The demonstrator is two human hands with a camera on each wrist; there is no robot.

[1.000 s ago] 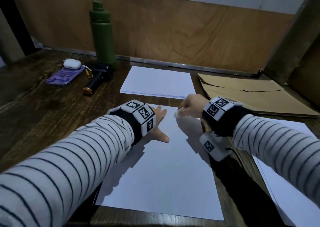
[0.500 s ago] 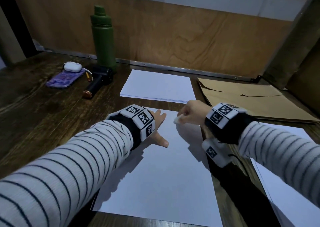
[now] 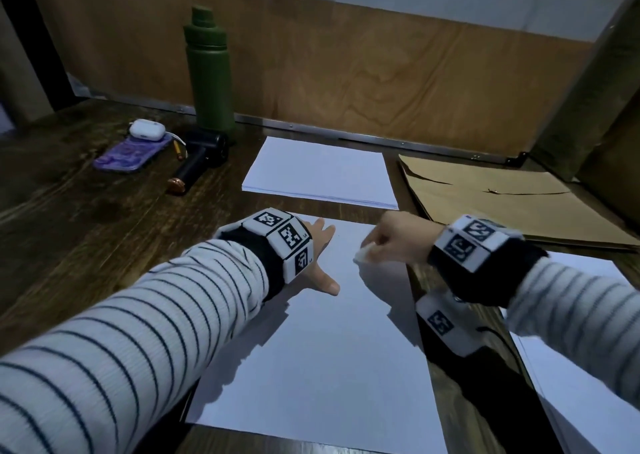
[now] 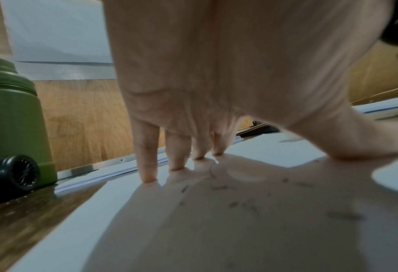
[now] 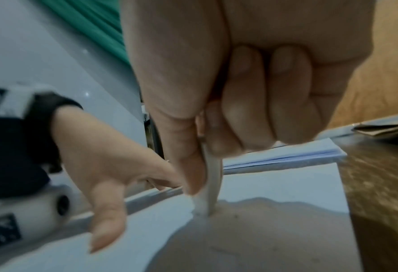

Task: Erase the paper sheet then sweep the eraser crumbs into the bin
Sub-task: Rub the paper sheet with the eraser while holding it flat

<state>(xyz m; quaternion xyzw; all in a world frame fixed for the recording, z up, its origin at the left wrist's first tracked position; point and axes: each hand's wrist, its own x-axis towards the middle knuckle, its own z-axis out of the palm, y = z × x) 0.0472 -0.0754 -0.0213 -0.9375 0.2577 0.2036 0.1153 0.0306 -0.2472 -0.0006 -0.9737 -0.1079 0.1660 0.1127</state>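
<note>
Two hands work on my paper sheet [image 3: 322, 342], which lies on the dark wooden surface [image 3: 86, 218]. My left hand [image 3: 320, 256] is spread flat, fingertips [image 4: 149, 176] pressing near the sheet's far edge. My right hand [image 3: 398, 237] pinches a white eraser [image 5: 211, 185], its tip touching the sheet near the far right corner. Dark eraser crumbs [image 4: 251, 204] lie under my left palm. Beyond the sheet's far edge sits a paper stack [image 3: 322, 173]; nearer me the sheet lies bare.
</note>
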